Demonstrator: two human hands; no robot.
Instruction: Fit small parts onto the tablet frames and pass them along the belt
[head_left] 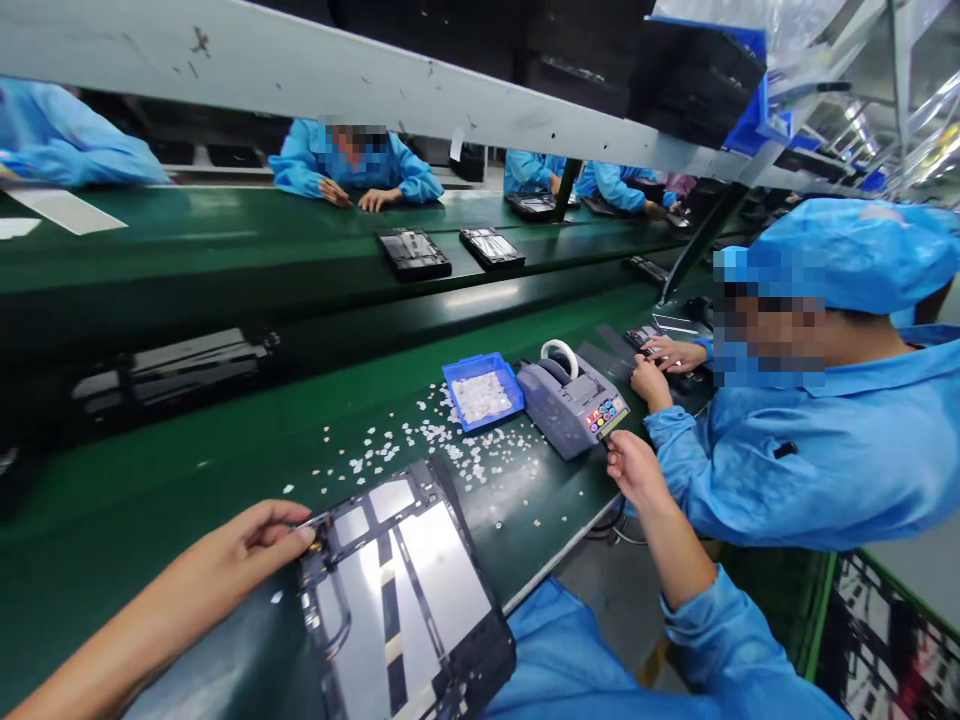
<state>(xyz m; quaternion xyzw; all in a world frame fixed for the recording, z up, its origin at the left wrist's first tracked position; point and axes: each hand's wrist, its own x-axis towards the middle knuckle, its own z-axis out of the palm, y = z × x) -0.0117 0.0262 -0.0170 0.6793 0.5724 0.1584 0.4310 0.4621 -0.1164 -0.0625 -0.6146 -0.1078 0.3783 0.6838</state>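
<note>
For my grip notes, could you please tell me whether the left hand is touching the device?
Touching: the head view shows the left hand with its thumb on the edge of the device, no gap between them.

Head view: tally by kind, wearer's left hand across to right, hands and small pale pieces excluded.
Black-framed flat device panel with silver plates, pinched at its edge by the left hand: 1 visible
Blue rectangular plastic tray: 1
Grey plastic tape dispenser with coloured buttons: 1
White ring-shaped tape roll: 1
Total: 4
</note>
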